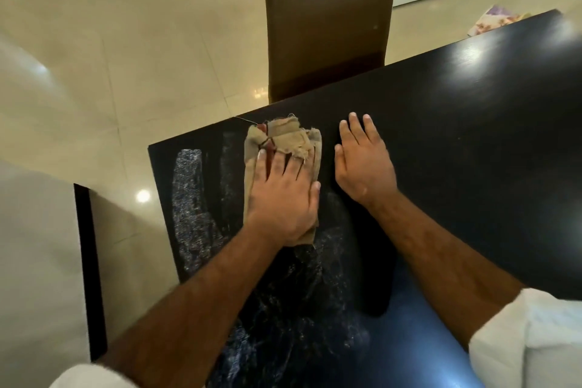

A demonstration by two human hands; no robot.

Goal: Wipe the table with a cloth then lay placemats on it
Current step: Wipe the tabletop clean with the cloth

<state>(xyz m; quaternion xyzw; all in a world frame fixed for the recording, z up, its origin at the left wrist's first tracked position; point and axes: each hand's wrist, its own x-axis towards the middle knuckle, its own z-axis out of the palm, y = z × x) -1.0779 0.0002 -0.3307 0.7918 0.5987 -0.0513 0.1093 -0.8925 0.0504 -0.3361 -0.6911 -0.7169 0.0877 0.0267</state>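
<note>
Flat left hand (283, 195) pins the frayed beige cloth (283, 137) lengthways; unstreaked glossy black table (472, 135) lies rightward, under the flat, empty right hand (365, 167).

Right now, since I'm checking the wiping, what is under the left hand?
A frayed beige cloth lies under the left hand, pressed on the glossy black table. The tabletop beneath the cloth is hidden.

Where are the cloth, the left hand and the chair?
cloth (285, 138), head view, frayed far end.
left hand (282, 201), head view, back of the hand.
chair (327, 25), head view, brown backrest.
</note>
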